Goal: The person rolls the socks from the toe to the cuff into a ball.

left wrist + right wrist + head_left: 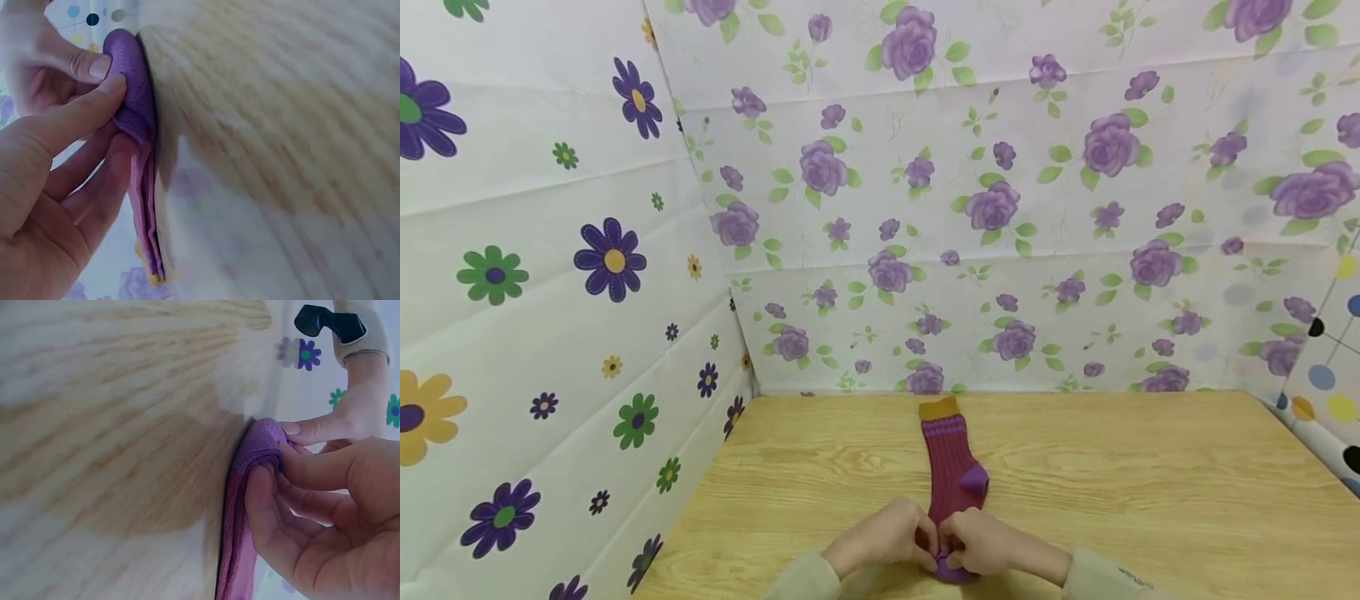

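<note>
Two pinches, one from each of your hands, hold the purple toe point(957, 573) of a maroon sock point(951, 450) at the near side of the scene. Your left hand point(895, 533) grips its left part and your right hand point(981, 542) its right, close together, thumbs and fingers narrowed on the fabric. In the wrist views, thumbs press the purple knit while fingers reach under its edge, where it looks doubled over. Stacked layers show along the side; whether they belong to one sock or two, you cannot tell.

The step in hand seems to be turning the toe over, away from you. To do it well, bring both sides over evenly, press the fold snug with your thumbs, and let your fingers keep the layers lined up. An uneven pull could skew the fold toward the purple heel point(975, 478), which juts right.

Farther out, the leg stretches along the wood-grain table point(1112, 467) to a mustard cuff point(939, 407) at the far end, near the flowered cloth point(1037, 275).
</note>
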`<state>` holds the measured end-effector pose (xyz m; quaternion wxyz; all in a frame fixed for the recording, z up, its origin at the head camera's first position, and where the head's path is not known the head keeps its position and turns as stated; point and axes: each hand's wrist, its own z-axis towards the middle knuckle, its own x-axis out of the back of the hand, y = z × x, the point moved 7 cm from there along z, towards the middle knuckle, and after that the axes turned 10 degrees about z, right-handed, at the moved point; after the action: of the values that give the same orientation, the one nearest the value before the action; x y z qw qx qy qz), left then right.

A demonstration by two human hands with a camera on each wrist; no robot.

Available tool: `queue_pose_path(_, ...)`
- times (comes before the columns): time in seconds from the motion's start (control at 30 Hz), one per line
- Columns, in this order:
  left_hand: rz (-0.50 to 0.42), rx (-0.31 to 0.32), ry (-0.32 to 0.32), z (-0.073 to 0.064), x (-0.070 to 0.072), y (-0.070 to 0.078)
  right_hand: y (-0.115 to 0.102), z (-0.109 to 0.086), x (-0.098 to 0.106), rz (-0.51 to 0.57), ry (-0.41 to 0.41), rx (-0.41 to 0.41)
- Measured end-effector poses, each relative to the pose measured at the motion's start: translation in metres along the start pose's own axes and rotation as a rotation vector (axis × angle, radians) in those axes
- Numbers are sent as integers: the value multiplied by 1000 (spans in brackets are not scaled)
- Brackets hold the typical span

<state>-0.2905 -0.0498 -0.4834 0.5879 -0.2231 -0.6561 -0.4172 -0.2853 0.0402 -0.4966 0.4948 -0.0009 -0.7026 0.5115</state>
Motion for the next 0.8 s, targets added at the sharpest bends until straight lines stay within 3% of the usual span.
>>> queue_pose_path(0.17, 107, -55, 16, 3, 2, 10, -3, 0, 6, 10, 23, -27)
queue_pose_path(0.37, 329, -84, -6, 9, 3, 23, -4, 1, 11, -3, 74, -22)
queue_pose_path(0.53, 483, -100, 9, 11, 2, 29, -3, 1, 13, 48, 81, -36)
queue_pose_path(0.8, 501, -76, 1, 11, -1, 31, -4, -5, 15, 50, 112, -35)
